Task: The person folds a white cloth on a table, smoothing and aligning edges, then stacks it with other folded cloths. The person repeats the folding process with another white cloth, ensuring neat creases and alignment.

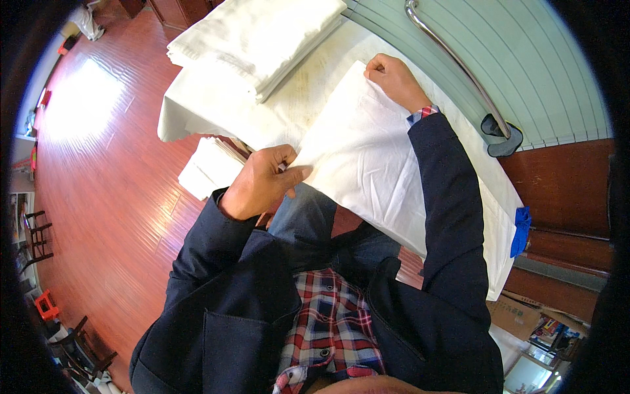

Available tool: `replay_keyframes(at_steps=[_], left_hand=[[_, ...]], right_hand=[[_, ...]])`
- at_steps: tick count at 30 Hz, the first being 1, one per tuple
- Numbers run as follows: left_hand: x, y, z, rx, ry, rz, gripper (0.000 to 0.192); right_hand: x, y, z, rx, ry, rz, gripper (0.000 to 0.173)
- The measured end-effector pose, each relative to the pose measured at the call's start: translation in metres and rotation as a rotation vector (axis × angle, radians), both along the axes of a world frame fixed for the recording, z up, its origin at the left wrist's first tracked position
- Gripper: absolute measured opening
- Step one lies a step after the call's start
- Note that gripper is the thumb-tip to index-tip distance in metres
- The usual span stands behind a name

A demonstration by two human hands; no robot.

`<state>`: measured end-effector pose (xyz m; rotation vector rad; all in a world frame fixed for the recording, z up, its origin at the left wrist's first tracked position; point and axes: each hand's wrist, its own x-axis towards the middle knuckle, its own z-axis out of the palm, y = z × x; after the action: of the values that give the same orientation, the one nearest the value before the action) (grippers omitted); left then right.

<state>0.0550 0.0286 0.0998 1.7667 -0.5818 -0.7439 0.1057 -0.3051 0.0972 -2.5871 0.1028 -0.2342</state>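
Note:
A white cloth (364, 143) lies partly on a table covered with a pale sheet (325, 64), its near part hanging over the table's edge above my legs. My left hand (268, 180) pinches the cloth's left corner between thumb and fingers, close to the table edge. Farther off, my right hand (393, 79) grips the cloth's far edge with curled fingers. The cloth between both hands looks drawn fairly straight, with creases towards the right. A thick stack of folded white cloths (256, 39) rests at the table's far left, apart from both hands.
Below the table's left edge sits another pile of folded white cloths (211, 165). Behind the table are a pale green slatted panel (512, 64) and a curved metal rail (457, 59). A blue cloth item (520, 231) hangs at the right end. Dark chairs stand far left on reddish flooring.

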Motion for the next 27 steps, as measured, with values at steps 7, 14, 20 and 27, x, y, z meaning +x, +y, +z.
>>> replay_keyframes(at_steps=[7,14,20,27], left_hand=[[-0.003,0.007,-0.013,0.004,0.116,0.052,0.026],[-0.004,0.006,-0.013,0.024,0.042,0.096,0.021],[0.016,-0.013,0.01,0.295,-0.682,0.008,0.029],[0.122,-0.175,-0.016,0.008,-1.311,-0.039,0.024]], right_hand=[[0.002,0.0,-0.001,0.04,-0.01,-0.023,0.018],[0.001,0.004,-0.006,0.085,-0.065,-0.055,0.02],[0.0,-0.006,-0.015,0.123,-0.118,-0.011,0.026],[-0.012,-0.019,-0.013,0.056,-0.131,0.086,0.029]])
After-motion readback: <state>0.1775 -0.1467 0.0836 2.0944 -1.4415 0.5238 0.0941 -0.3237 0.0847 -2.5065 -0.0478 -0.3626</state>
